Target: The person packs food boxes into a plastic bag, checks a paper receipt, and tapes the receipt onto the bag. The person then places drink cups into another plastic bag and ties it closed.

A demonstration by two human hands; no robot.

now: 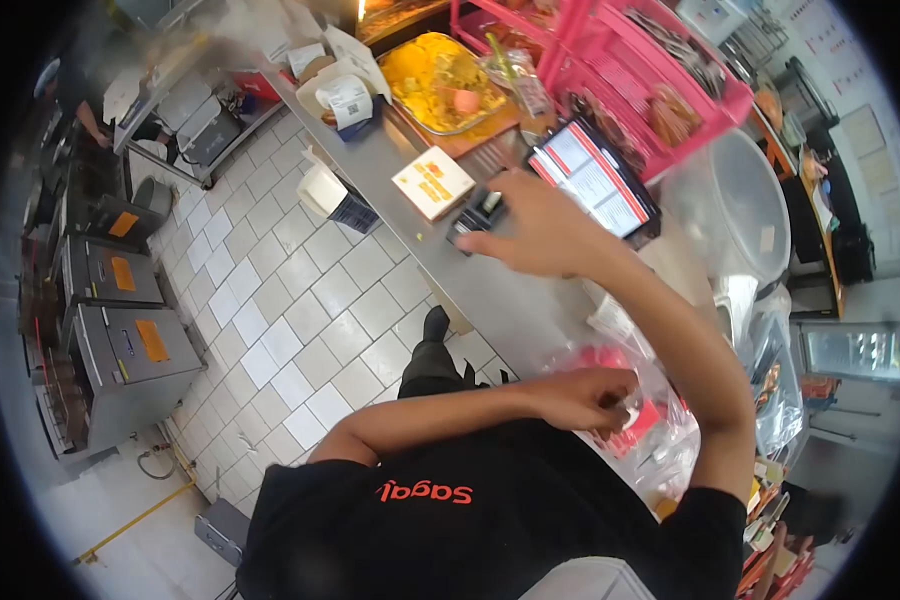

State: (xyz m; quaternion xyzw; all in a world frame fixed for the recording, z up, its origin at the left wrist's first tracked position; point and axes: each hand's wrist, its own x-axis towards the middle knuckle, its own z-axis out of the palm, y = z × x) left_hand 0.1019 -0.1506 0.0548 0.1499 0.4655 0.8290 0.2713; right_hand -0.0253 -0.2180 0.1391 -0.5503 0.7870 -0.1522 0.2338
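My right hand (545, 228) reaches over the metal counter (460, 285), its thumb and fingers around a small black device (482, 212). Beside that device sits a closed white box (433, 184) with orange print. A lit tablet (592, 178) stands just behind my right hand. Lower down, my left hand (592, 400) is closed at the counter's near side, with something small and whitish at its fingertips that I cannot make out. Clear plastic bags (660, 450) with red and pink items lie under and beside my left hand.
A foil tray of yellow food (440, 85), an open carton with a label (348, 100) and pink crates (660, 75) stand along the far counter. A clear tub (735, 205) is at the right. Below the counter edge is an open white carton (322, 188). Another person's arm (92, 125) shows far left.
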